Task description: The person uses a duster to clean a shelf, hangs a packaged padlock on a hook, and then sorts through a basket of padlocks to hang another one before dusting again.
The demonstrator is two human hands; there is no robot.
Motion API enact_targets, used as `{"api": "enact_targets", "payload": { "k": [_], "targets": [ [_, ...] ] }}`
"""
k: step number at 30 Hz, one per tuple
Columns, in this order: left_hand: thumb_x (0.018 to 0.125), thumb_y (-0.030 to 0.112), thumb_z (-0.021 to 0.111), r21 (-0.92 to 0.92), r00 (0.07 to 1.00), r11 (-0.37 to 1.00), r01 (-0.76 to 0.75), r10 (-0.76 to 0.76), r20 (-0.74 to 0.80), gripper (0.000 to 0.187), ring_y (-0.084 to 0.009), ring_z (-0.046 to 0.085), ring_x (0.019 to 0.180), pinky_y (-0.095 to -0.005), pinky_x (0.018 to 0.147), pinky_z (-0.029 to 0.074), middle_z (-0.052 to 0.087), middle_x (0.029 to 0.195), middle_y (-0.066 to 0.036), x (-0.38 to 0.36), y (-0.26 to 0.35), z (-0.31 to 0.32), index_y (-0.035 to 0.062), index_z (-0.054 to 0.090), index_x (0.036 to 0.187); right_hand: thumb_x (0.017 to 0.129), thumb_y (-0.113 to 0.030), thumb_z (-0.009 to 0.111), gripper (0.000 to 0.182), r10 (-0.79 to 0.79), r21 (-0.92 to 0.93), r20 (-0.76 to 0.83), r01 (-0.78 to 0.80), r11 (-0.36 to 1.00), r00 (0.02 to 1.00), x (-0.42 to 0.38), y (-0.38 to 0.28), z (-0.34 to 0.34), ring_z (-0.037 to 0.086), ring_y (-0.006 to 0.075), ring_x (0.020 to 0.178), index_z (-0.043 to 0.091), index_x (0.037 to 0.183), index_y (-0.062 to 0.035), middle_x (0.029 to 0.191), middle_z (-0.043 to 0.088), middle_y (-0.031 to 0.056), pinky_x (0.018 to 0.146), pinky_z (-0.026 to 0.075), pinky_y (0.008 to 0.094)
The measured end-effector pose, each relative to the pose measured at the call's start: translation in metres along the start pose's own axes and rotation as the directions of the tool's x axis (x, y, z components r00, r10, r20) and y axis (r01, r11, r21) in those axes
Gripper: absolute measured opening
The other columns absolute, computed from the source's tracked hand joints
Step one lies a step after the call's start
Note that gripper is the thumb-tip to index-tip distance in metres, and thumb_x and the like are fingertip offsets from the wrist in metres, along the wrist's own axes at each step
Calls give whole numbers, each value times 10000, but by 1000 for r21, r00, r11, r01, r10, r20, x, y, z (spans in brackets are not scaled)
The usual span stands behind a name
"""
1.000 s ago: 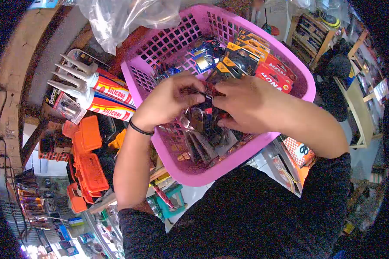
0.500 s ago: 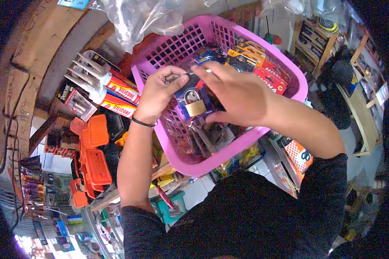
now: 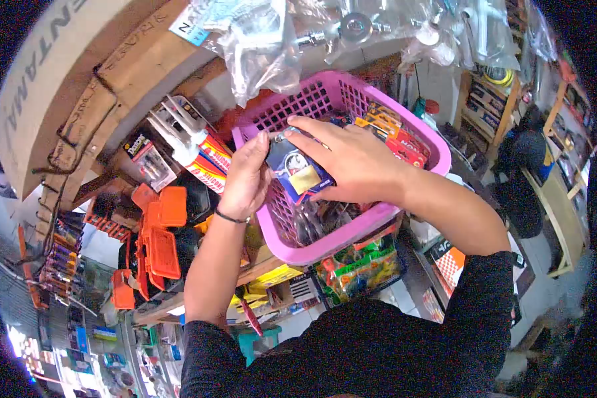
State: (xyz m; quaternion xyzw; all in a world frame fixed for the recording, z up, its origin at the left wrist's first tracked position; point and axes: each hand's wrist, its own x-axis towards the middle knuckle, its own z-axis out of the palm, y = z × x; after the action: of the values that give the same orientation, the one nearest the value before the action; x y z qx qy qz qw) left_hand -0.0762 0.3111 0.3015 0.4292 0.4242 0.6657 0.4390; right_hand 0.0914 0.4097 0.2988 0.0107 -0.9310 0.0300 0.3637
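Note:
A brass padlock (image 3: pixel 305 179) with a steel shackle sits on a dark blue card (image 3: pixel 282 166), held above a pink plastic basket (image 3: pixel 421 186). My left hand (image 3: pixel 245 176), with a black band at its wrist, pinches the card's upper left edge. Across its top and right side lies my right hand (image 3: pixel 358 156), its fingers at the upper edge and thumb near the lower corner. Right behind that hand, the basket holds red packs (image 3: pixel 408 147) and orange-and-black packs (image 3: pixel 380 121). Dark metal pieces (image 3: pixel 306 222) show below the card.
Silicone tubes (image 3: pixel 209 159) with pale nozzles stand left of the basket, beside a carded pack (image 3: pixel 151 162). Orange plastic boxes (image 3: pixel 160 252) sit lower left. Clear plastic bags (image 3: pixel 259 60) with fittings hang overhead. A bag of green and yellow items (image 3: pixel 361 268) is below the basket.
The view has shifted, so the basket appears lower. The carded padlock has moved closer to upright in my hands, and my right fingers have come down onto its top edge.

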Motion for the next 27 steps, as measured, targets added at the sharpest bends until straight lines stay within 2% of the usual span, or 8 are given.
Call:
{"api": "enact_targets", "payload": {
  "k": [5, 11, 16, 20, 21, 25, 26, 27],
  "targets": [
    [867, 185, 422, 55, 997, 995, -80, 80, -2, 266, -132, 575, 801, -259, 727, 484, 572, 925, -80, -33, 17, -3, -26, 500, 1009, 585, -290, 684, 712, -128, -53, -12, 127, 990, 992, 6, -16, -13, 422, 245, 1091, 375, 1178, -45, 1251, 354, 104, 783, 409, 385],
    [849, 152, 473, 197, 966, 970, -142, 180, -188, 218, -74, 539, 711, -192, 632, 437, 587, 829, -42, -78, 27, 4, -30, 552, 941, 540, -283, 699, 696, -190, -70, -92, 184, 980, 977, 10, -57, -15, 457, 202, 1025, 427, 1140, -60, 1217, 394, 79, 688, 404, 349],
    [830, 120, 516, 456, 899, 857, -240, 373, -229, 155, -34, 483, 694, -176, 626, 397, 558, 778, 3, -133, 29, -5, -22, 565, 868, 534, -299, 694, 673, -222, -112, -114, 209, 971, 968, 3, -114, -2, 460, 181, 1014, 450, 1116, -64, 1203, 409, 68, 690, 395, 327],
    [819, 107, 529, 598, 811, 721, -350, 552, -191, 137, -23, 452, 641, -166, 565, 373, 540, 740, 18, -212, 9, -21, -25, 561, 832, 550, -299, 676, 634, -275, -170, -180, 246, 954, 944, -25, -182, 41, 479, 189, 974, 460, 1097, -61, 1176, 423, 68, 675, 400, 326],
    [818, 106, 532, 622, 795, 692, -368, 581, -175, 134, -19, 447, 627, -162, 550, 368, 537, 727, 22, -238, 0, -28, -25, 563, 827, 535, -295, 685, 699, -272, -132, -153, 253, 958, 950, -36, -205, 53, 480, 235, 1016, 451, 1145, -47, 1221, 404, 119, 721, 397, 324],
    [794, 104, 559, 638, 710, 704, -312, 619, -337, 122, -13, 435, 612, -143, 544, 347, 535, 679, 20, -352, -46, -59, -17, 572, 804, 517, -277, 698, 707, -313, -33, -154, 312, 950, 937, -78, -299, 119, 487, 235, 1005, 456, 1144, -57, 1215, 405, 137, 714, 404, 329],
    [789, 92, 557, 718, 671, 645, -261, 656, -345, 113, -24, 452, 629, -148, 563, 363, 550, 708, 7, -377, -56, -72, -18, 572, 809, 556, -282, 675, 611, -324, 4, -162, 329, 944, 932, -83, -320, 131, 496, 184, 926, 478, 1088, -56, 1167, 420, 83, 694, 407, 329],
    [789, 84, 556, 617, 655, 715, -329, 643, -396, 107, -36, 472, 644, -166, 590, 388, 560, 730, -5, -398, -64, -77, -20, 572, 808, 550, -317, 688, 648, -342, 28, -109, 347, 938, 933, -85, -337, 142, 489, 192, 948, 467, 1102, -59, 1186, 401, 87, 708, 404, 335]
  ]
}}
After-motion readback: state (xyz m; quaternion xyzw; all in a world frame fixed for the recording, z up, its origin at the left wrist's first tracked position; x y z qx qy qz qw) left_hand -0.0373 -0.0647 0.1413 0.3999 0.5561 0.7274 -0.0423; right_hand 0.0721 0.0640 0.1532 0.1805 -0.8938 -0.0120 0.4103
